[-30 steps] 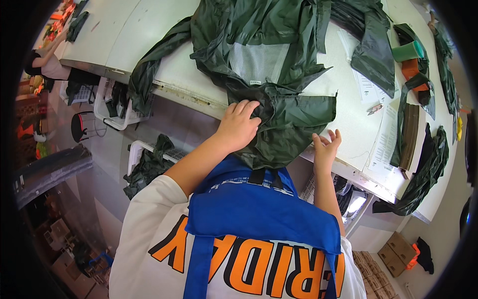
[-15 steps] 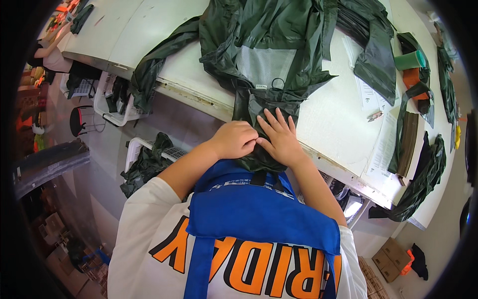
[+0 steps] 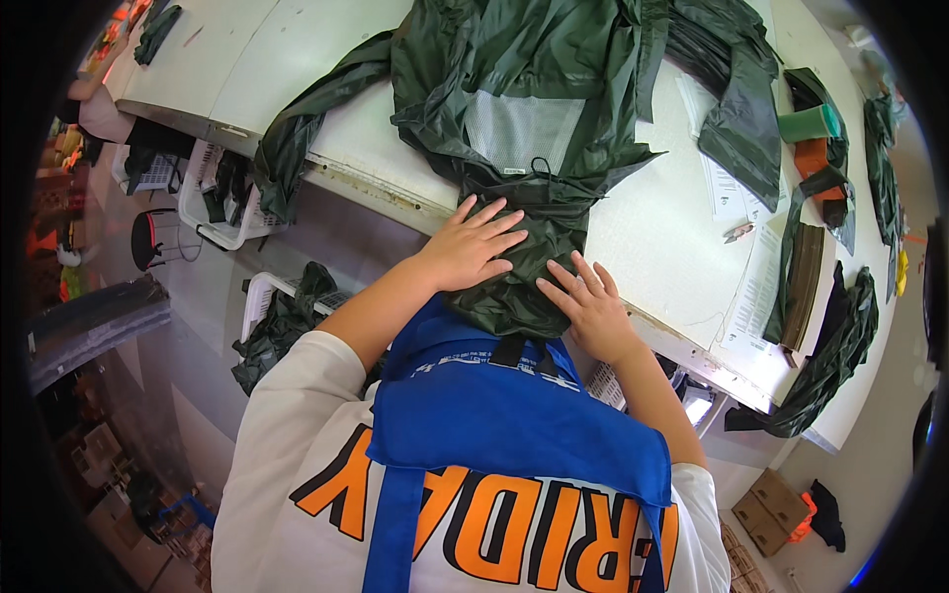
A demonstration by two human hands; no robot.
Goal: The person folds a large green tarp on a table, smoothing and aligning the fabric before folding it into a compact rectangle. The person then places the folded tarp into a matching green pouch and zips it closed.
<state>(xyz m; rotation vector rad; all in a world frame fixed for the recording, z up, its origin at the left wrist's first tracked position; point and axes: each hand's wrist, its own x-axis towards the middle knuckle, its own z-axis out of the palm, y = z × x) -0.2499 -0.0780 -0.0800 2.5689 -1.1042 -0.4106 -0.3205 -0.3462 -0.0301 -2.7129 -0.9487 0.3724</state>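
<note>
A dark green, shiny jacket [image 3: 539,59] is spread on the white table, with a pale mesh lining [image 3: 524,128] and a small black loop at its near end. Its gathered near part [image 3: 524,287] hangs over the table's front edge toward my blue apron [image 3: 514,415]. On the left of that part, my left hand [image 3: 470,249] rests palm down with fingers spread. My right hand [image 3: 596,314] lies at its right side, fingers stretched out and fingertips touching the fabric. Neither hand grips anything.
White baskets [image 3: 213,212] with dark garments stand under the table's left side. On the right of the table [image 3: 652,237] are paper sheets [image 3: 756,282], small snips [image 3: 738,231], a green thread cone [image 3: 809,123] and more green fabric [image 3: 840,366]. Another person's arm shows far left.
My hands were close together, the left one pinching the fabric. They have moved apart; the left has opened and shifted up, the right has slid down and right. The fabric between them is more spread.
</note>
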